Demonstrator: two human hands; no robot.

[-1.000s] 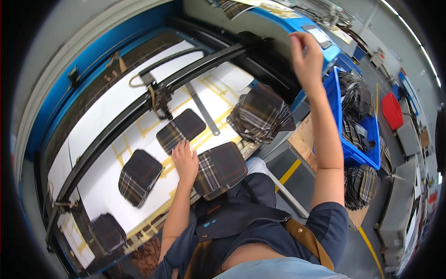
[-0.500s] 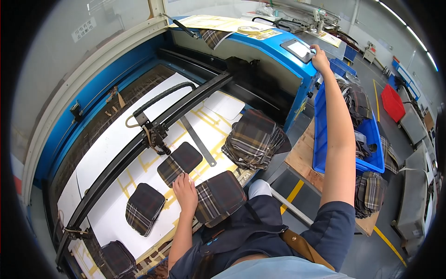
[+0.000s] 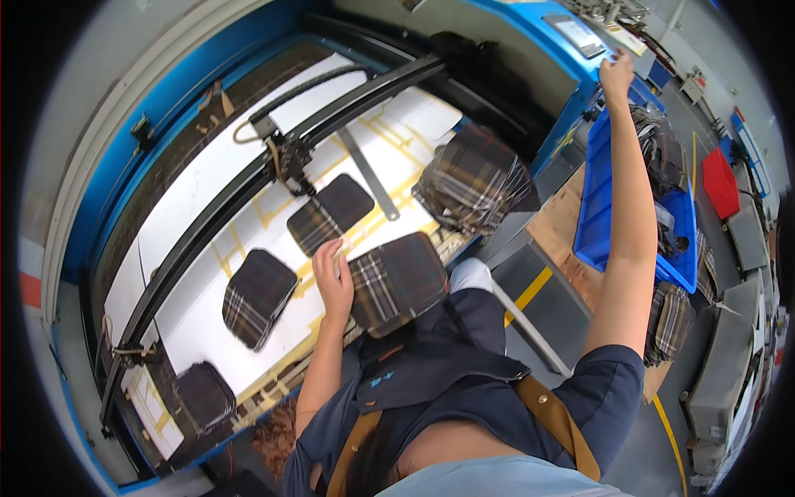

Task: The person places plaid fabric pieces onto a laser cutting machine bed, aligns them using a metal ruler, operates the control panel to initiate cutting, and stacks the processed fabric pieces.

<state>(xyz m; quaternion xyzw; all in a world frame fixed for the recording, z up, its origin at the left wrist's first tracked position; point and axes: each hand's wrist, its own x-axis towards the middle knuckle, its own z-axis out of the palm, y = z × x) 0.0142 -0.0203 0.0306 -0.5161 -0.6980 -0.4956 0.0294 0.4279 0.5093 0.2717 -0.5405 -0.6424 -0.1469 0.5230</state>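
Observation:
My left hand (image 3: pixel 334 280) rests with fingers apart on the white bed (image 3: pixel 192 319), at the lower edge of a plaid piece (image 3: pixel 331 214) under the machine head (image 3: pixel 290 161). Right beside it lies a thick stack of plaid pieces (image 3: pixel 397 283). My right hand (image 3: pixel 616 76) is raised at the blue machine's corner, just beside the control panel (image 3: pixel 577 36); its fingers are small and their grip is unclear. A smaller plaid stack (image 3: pixel 259 298) lies left of my left hand, and a larger pile (image 3: pixel 474 180) sits at the bed's right.
A steel ruler (image 3: pixel 368 176) lies on the bed. The black gantry (image 3: pixel 207 217) crosses over it. Another plaid stack (image 3: pixel 204 396) is at the lower left. A blue crate (image 3: pixel 593 203) with plaid pieces stands on a wooden board (image 3: pixel 559 224) at right. Farther off is a red bin (image 3: pixel 720 182).
My right hand rose to the control panel, touched it, then moved back to the machine's corner. My left hand has stayed by the plaid piece. The head view has shifted.

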